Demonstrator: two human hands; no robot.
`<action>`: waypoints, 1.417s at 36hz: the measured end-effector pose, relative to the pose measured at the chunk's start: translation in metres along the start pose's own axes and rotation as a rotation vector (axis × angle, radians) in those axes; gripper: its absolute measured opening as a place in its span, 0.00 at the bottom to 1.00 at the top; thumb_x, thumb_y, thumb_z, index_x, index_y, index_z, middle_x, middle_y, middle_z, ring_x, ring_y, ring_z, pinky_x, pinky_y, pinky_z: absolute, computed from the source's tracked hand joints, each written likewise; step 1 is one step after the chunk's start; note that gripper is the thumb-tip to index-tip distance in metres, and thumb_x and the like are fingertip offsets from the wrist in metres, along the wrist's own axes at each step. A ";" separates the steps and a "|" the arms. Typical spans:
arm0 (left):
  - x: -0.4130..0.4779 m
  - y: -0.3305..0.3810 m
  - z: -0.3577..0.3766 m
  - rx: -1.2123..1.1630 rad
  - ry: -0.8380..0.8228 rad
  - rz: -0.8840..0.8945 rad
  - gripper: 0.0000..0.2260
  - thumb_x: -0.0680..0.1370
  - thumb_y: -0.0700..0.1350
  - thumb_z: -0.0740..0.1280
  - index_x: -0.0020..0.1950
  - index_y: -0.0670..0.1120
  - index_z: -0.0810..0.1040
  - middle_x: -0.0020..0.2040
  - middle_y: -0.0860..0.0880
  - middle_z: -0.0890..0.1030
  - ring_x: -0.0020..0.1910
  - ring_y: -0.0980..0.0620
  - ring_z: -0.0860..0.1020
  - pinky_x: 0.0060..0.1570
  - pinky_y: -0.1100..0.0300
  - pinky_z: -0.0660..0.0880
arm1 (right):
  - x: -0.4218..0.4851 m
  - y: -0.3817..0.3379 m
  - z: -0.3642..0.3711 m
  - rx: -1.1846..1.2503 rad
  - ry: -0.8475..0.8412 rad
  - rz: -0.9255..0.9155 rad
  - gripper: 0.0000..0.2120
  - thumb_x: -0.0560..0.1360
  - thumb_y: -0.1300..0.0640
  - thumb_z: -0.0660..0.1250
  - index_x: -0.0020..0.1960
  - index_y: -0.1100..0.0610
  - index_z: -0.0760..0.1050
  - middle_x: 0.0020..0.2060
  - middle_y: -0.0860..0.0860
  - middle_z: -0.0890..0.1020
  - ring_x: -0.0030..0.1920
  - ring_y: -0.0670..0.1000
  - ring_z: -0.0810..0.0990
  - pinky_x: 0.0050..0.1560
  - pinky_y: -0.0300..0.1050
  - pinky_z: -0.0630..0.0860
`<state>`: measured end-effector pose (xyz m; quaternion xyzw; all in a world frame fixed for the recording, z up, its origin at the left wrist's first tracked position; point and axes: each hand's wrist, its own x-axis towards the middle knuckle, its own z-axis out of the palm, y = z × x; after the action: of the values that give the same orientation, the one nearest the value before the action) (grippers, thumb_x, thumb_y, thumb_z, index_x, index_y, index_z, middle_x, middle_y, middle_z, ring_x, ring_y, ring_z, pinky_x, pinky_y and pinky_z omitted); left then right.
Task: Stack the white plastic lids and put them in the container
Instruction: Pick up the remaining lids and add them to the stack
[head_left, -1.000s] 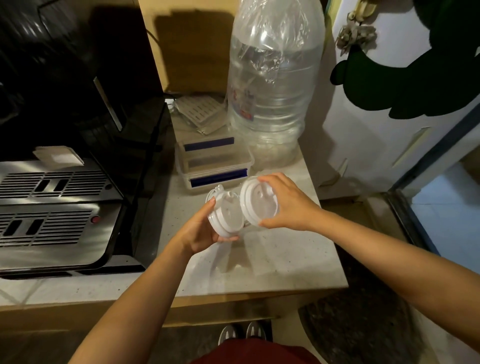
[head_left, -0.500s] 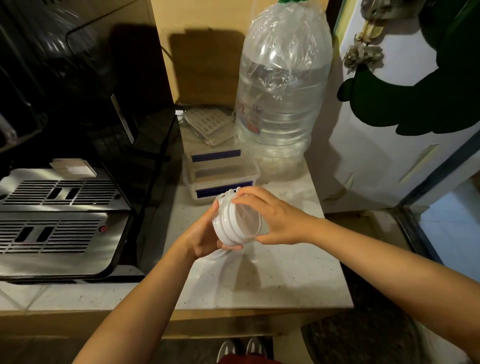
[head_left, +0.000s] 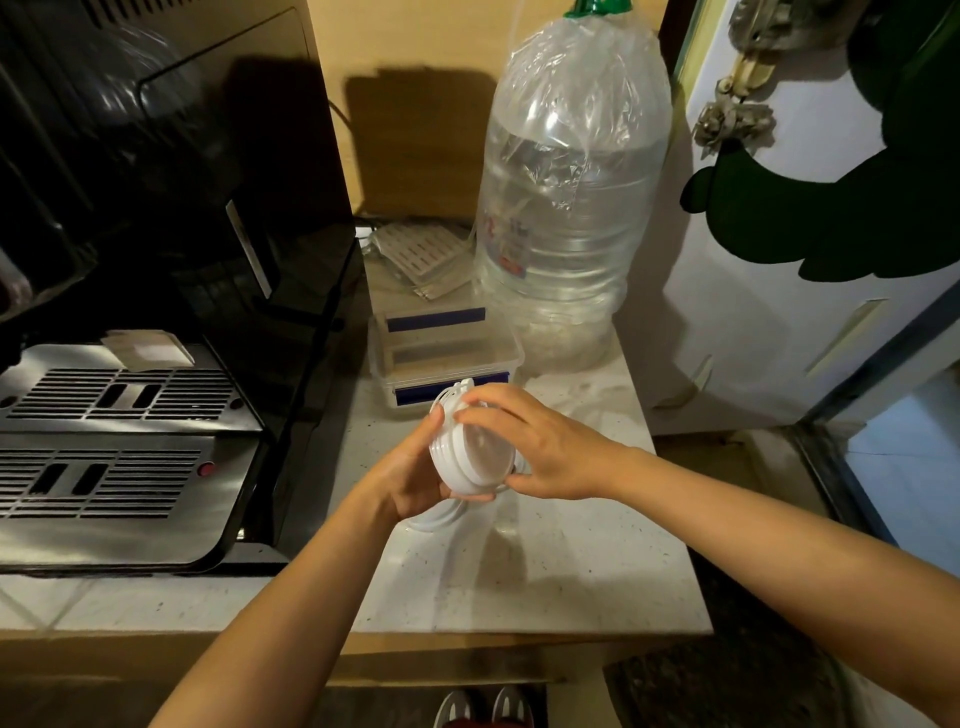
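A stack of white plastic lids (head_left: 470, 460) is held on edge above the counter, between both hands. My left hand (head_left: 410, 475) grips it from the left and below. My right hand (head_left: 540, 447) closes over its top and right side, fingers on the rim. Another white lid (head_left: 434, 519) lies on the counter just under my left hand, partly hidden. The clear container (head_left: 444, 358) with blue clips stands open right behind the stack.
A big clear water bottle (head_left: 566, 208) stands at the back right of the speckled counter (head_left: 545, 571). A black coffee machine with a steel drip tray (head_left: 114, 457) fills the left. A white door (head_left: 779, 312) is on the right.
The lid in my right hand has been brought onto the stack in my left hand. Both hands now press the lids together in one stack.
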<state>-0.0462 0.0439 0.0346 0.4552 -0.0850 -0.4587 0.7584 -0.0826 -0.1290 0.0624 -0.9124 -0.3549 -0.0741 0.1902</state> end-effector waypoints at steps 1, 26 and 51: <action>0.000 -0.001 0.000 -0.001 0.006 0.007 0.41 0.47 0.64 0.78 0.56 0.52 0.73 0.53 0.43 0.77 0.47 0.45 0.82 0.38 0.50 0.82 | 0.000 0.001 0.001 0.002 0.001 0.001 0.36 0.65 0.59 0.75 0.66 0.54 0.59 0.64 0.50 0.60 0.65 0.50 0.60 0.60 0.42 0.65; -0.017 -0.012 -0.033 -0.110 0.281 0.105 0.40 0.42 0.58 0.80 0.51 0.48 0.75 0.45 0.44 0.79 0.41 0.46 0.80 0.34 0.53 0.80 | 0.009 0.036 0.017 0.181 -0.355 0.621 0.43 0.68 0.49 0.73 0.74 0.52 0.51 0.75 0.51 0.55 0.75 0.52 0.54 0.72 0.49 0.59; -0.031 -0.019 -0.037 -0.168 0.324 0.109 0.43 0.42 0.59 0.80 0.54 0.50 0.72 0.49 0.42 0.74 0.47 0.44 0.74 0.31 0.55 0.81 | 0.032 0.039 0.079 0.007 -0.502 0.742 0.39 0.66 0.55 0.74 0.71 0.50 0.58 0.66 0.55 0.64 0.67 0.59 0.61 0.61 0.53 0.72</action>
<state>-0.0551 0.0878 0.0082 0.4529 0.0522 -0.3432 0.8212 -0.0327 -0.1034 -0.0130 -0.9669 -0.0388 0.2241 0.1152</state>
